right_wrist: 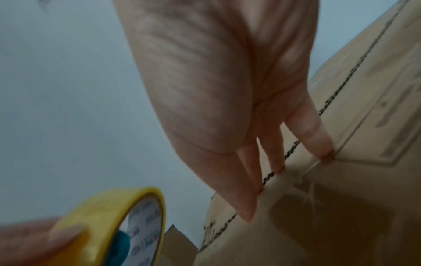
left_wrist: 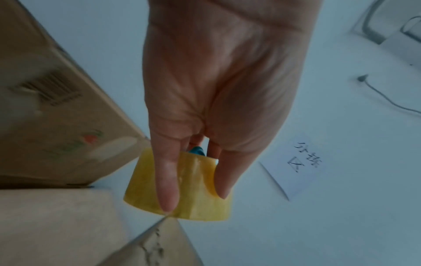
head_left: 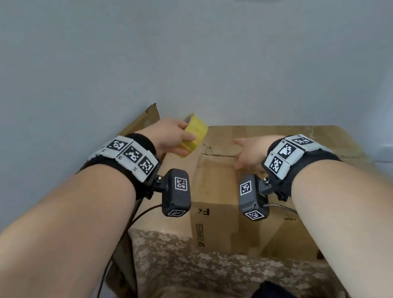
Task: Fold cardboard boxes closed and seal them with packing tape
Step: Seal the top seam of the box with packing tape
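Taping the top of the cardboard box (head_left: 219,190): left hand (head_left: 164,137) holds the tape roll (head_left: 194,134), right hand (head_left: 252,152) pins the flaps.

Your left fingers (left_wrist: 167,180) are curled round the yellow roll, clamped on it, held above the far left corner of the box. Your right fingers (right_wrist: 248,180) are straight and slightly apart, tips pressing the box top by the dashed print line. The box sits in front of you, against the wall, on a floral cloth (head_left: 204,270). To do it well: keep the right hand's pressure so the flaps stay level, bring the roll down to the far edge, stick the free end past the edge first, then pull toward you along the seam with steady tension. Whether a free end is peeled already, I cannot tell. A loose pull would likely wrinkle the tape.
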